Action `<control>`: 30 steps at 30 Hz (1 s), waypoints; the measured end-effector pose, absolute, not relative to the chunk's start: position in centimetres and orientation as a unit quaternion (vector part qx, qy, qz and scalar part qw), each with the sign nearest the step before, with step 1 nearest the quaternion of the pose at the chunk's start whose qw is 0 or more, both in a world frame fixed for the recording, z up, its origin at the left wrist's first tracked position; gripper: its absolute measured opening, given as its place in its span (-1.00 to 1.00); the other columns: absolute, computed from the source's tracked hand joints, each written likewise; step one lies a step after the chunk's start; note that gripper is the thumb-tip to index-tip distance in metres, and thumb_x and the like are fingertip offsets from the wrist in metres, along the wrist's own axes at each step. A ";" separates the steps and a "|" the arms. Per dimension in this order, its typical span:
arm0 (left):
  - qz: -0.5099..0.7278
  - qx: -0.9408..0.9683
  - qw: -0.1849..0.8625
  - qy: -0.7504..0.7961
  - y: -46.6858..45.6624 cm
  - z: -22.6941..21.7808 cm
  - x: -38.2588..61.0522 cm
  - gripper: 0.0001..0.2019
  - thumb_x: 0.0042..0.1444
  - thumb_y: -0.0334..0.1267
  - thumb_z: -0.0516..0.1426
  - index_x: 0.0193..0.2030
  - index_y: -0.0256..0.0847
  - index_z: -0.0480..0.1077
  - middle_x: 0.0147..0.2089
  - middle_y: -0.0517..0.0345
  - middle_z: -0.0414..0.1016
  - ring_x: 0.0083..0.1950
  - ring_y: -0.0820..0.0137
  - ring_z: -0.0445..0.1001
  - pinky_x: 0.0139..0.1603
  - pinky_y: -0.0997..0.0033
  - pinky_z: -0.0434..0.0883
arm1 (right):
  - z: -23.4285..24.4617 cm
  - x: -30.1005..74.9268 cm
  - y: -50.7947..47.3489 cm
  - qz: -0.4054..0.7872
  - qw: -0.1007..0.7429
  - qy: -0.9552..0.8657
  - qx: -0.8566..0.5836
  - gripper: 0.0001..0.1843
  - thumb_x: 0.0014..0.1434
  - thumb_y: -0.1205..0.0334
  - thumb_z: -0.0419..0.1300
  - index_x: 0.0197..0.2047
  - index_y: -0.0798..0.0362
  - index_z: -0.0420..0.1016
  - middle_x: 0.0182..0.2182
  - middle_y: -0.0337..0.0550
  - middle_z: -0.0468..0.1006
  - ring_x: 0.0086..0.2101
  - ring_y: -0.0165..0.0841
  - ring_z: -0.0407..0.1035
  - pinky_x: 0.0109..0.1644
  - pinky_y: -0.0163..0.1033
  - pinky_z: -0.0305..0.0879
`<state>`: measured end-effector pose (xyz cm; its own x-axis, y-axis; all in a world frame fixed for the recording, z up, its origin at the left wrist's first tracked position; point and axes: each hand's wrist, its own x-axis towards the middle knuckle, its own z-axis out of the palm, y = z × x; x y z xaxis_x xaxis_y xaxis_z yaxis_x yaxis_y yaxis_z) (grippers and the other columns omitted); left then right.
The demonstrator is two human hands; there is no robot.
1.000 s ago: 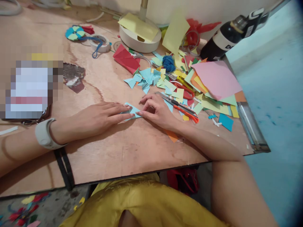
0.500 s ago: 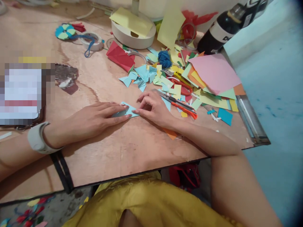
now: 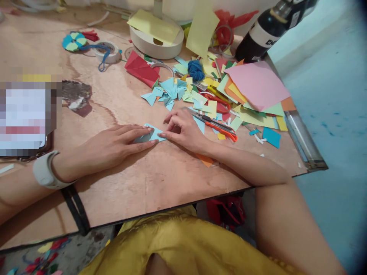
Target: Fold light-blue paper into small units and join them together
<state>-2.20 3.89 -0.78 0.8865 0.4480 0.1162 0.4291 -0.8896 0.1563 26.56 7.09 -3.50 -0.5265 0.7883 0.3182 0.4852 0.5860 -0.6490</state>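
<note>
A small folded piece of light blue paper (image 3: 155,133) lies on the wooden table. My left hand (image 3: 114,147) lies flat over its left part, fingers stretched out and slightly apart, pressing it down. At the paper's right corner, my right hand (image 3: 185,130) has its thumb tip on the edge, with the fingers bent in towards the thumb. Part of the paper is hidden under the left fingers. Just beyond my right hand lies an orange and black box cutter (image 3: 220,128). An orange paper scrap (image 3: 204,159) shows from under my right forearm.
Behind my hands are light blue paper pieces (image 3: 169,91), red-handled scissors (image 3: 219,103), blue yarn (image 3: 196,70) and pink paper (image 3: 258,86). A white round base (image 3: 156,47), tape roll (image 3: 113,53) and dark bottle (image 3: 256,40) stand farther back. A blurred-out object (image 3: 25,114) sits left.
The whole view has shifted slightly, moving the table items a little to the left. Both hands keep the same pose on the light blue paper.
</note>
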 end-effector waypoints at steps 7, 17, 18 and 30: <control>0.082 0.969 0.078 0.221 4.0 -0.8 -2.2 -0.49 0.47 -0.40 -0.05 0.46 0.02 0.31 0.44 -0.09 0.41 0.42 0.05 0.42 0.34 0.03 0.45 | -3.7 26.6 7.2 0.251 0.317 -0.834 -0.375 -0.62 0.30 -0.08 0.38 -0.37 0.01 0.47 -0.09 -0.10 0.60 -0.05 -0.23 0.41 0.13 -0.05 0.26; 0.065 0.969 0.061 0.231 3.8 -0.9 -2.1 -0.44 0.45 -0.42 -0.06 0.53 0.01 0.22 0.48 -0.14 0.35 0.38 -0.01 0.45 0.31 -0.08 0.49 | -3.3 26.4 7.2 0.264 0.288 -0.827 -0.404 -0.66 0.27 0.00 0.42 -0.38 -0.01 0.46 -0.06 -0.11 0.59 -0.01 -0.19 0.37 0.17 0.00 0.23; 0.061 0.971 0.052 0.227 3.8 -0.9 -2.2 -0.43 0.45 -0.42 -0.06 0.54 -0.01 0.21 0.48 -0.17 0.34 0.38 -0.03 0.46 0.30 -0.11 0.49 | -3.3 26.4 7.1 0.263 0.288 -0.828 -0.403 -0.66 0.27 0.01 0.42 -0.38 0.00 0.45 -0.06 -0.10 0.59 -0.01 -0.18 0.36 0.17 -0.01 0.23; 0.041 0.971 0.056 0.228 4.0 -1.1 -2.3 -0.45 0.47 -0.39 -0.05 0.53 0.02 0.23 0.50 -0.17 0.33 0.42 -0.08 0.42 0.31 -0.20 0.49 | -3.2 27.2 7.8 0.248 0.287 -0.817 -0.435 -0.74 0.26 0.05 0.41 -0.27 -0.03 0.46 -0.04 -0.08 0.60 0.03 -0.15 0.40 0.23 0.06 0.24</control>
